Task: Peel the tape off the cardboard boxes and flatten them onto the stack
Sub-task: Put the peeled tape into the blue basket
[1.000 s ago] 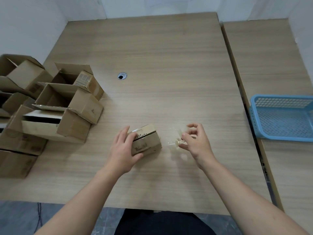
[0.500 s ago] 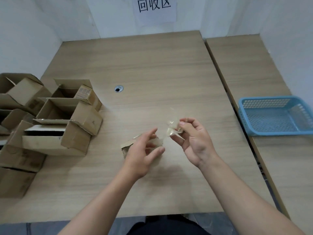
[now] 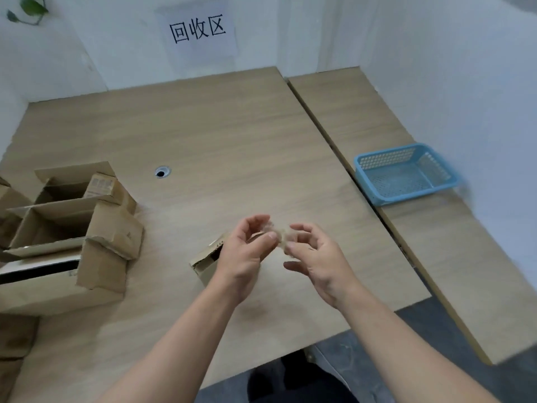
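Observation:
A small brown cardboard box (image 3: 205,261) lies on the wooden table, partly hidden behind my left hand (image 3: 245,254). Between both hands, above the table, is a crumpled piece of clear tape (image 3: 280,235). My left hand pinches it with thumb and fingers. My right hand (image 3: 315,257) pinches its other side with curled fingers. Neither hand touches the small box. A pile of open cardboard boxes (image 3: 66,228) stands at the left edge of the table.
A blue plastic basket (image 3: 406,177) sits on the adjoining table to the right. A cable hole (image 3: 160,172) is in the tabletop beyond the boxes. A paper sign (image 3: 197,32) hangs on the back wall. The table's front edge is near my forearms.
My left hand has let go of the small box and risen to the tape, which both hands now pinch. The view has tilted up and swung left.

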